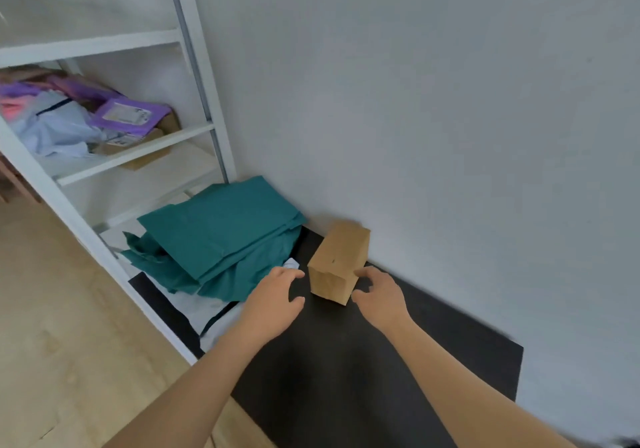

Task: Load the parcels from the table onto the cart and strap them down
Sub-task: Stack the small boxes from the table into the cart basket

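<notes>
Brown cardboard box: unmarked, at far edge of black counter.
Left hand: fingers spread, just beside box.
Right hand: fingers parted, tips touching box.
Teal mailers: counter's left end.
Purple parcel, shelf: label unreadable.

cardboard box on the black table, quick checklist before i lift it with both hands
1. Top of the cardboard box free, nothing stacked on it: ok.
2. Left hand on the box: not ok, open and short of its left side.
3. Right hand holding the box: cannot tell, fingers at its right edge.
4. Teal mailers apart from the box: ok, they lie to its left.
5. Cart ready to receive it: cannot tell, not in view.
</notes>
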`<state>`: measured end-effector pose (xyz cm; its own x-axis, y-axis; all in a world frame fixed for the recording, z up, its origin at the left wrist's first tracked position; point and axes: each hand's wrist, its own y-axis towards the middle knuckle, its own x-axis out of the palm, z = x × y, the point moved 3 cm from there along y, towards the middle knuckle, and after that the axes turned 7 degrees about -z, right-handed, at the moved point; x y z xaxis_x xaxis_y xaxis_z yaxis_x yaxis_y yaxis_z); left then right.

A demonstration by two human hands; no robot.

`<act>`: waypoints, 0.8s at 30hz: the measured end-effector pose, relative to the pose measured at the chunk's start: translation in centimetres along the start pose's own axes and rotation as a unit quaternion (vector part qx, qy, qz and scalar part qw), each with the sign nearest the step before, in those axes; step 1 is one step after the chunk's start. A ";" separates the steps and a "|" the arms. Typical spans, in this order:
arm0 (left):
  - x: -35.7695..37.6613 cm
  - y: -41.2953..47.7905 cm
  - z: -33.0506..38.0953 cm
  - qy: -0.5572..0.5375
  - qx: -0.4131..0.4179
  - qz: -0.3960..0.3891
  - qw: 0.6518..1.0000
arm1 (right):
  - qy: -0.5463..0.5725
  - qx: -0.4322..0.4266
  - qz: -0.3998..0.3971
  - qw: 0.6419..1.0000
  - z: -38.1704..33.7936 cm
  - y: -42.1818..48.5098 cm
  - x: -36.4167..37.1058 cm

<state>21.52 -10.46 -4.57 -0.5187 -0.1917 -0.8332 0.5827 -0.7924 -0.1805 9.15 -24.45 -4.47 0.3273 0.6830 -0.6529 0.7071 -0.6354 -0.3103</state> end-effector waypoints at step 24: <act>-3.1 13.8 -5.3 0.012 0.140 -0.093 0.986 | -0.119 0.193 0.051 0.973 -3.8 10.3 4.8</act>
<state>34.52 -17.73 -7.23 -0.5834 -0.0169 -0.8120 0.2813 -0.9421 -0.1825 20.42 -26.31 -8.18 0.1963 0.5363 -0.8209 0.3763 -0.8143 -0.4420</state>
